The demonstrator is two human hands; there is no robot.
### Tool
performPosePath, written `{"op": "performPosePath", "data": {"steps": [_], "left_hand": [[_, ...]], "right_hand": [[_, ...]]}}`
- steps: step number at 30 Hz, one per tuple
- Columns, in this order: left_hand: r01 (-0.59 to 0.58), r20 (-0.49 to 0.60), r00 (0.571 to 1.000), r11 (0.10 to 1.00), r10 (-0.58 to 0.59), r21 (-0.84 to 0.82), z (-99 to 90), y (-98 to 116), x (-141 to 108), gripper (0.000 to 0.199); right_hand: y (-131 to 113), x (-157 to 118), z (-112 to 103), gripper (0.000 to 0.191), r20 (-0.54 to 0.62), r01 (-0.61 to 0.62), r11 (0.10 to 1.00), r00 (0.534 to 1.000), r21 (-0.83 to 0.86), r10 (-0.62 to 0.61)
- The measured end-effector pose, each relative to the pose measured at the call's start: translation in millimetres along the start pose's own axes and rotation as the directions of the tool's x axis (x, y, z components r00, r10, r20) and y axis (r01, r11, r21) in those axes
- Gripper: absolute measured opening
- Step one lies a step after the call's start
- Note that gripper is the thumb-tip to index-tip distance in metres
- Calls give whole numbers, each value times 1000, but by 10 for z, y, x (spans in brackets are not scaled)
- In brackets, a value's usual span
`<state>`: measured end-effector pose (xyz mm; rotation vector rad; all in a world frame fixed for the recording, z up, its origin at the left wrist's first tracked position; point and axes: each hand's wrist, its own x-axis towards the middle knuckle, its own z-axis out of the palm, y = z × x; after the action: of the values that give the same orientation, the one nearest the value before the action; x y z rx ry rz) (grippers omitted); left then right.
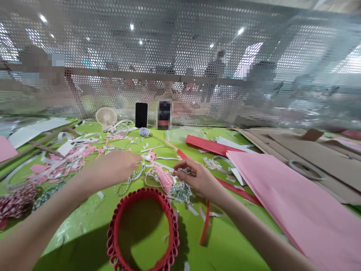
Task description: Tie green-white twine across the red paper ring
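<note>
right hand [199, 180] near the middle of the green table [84, 233], fingers [180, 172] pinched closed on a tuft of black-and-white twine [180, 192], the tuft hanging toward the near side. left hand [117, 168] just left of it, fingers [135, 160] curved down over loose twine strands [132, 180], gripping or only touching impossible to tell. between the two hands, a rolled piece of pink paper [163, 178] with thin strands around it. just near of the hands, a red scalloped paper ring [141, 194] lying flat. farther off, a small white fan [106, 116], a black phone [141, 115] upright, and a ball of twine [144, 131]. on the right, large pink paper sheets [282, 195] beside brown cardboard [318, 150] and a red paper strip [208, 145]; on the left, heaped pink and white paper scraps [56, 165].
</note>
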<state>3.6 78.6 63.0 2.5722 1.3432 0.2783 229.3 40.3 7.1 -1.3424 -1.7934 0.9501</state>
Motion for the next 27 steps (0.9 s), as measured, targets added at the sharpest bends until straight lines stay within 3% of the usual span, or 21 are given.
{"op": "performPosePath", "data": {"steps": [2, 4, 6, 9, 13, 15, 18, 20, 24, 27], "left_hand": [[-70, 104, 992, 997, 71, -14, 138, 205, 26, 38], [-154, 133, 977, 984, 165, -87, 294, 375, 47, 42], [-211, 100, 970, 973, 220, -100, 433, 462, 60, 41], [-212, 36, 977, 977, 212, 21, 529, 455, 74, 37], [-193, 17, 981, 974, 192, 120, 443, 386, 93, 32], [-167, 6, 986, 977, 168, 135, 377, 374, 99, 32], [-137, 11, 991, 986, 137, 97, 324, 375, 101, 29], [-129, 22, 992, 991, 128, 32, 319, 383, 100, 26], [-82, 30, 996, 981, 89, -177, 314, 400, 97, 24], [-31, 40, 998, 937, 48, -347, 283, 418, 99, 23]], "right_hand": [[-20, -19, 33, 18, -9, -2, 997, 1000, 82, 3], [-37, -36, 67, 19, -8, -7, 986, 1000, 168, 9], [-49, -46, 94, 19, -11, -14, 977, 1000, 213, 17], [-52, -50, 106, 14, -22, -10, 981, 1000, 192, 15], [-22, -31, 75, 15, -125, -4, 987, 992, 160, 25], [2, -11, 53, 18, -168, -16, 956, 983, 293, 68], [37, 18, 26, 21, -155, -38, 763, 972, 645, 179], [53, 23, 11, 23, -148, -42, 678, 964, 734, 220], [34, -6, -23, 19, -136, -67, 731, 967, 679, 215], [-19, -36, -28, 25, -6, -147, 843, 985, 518, 175]]}}
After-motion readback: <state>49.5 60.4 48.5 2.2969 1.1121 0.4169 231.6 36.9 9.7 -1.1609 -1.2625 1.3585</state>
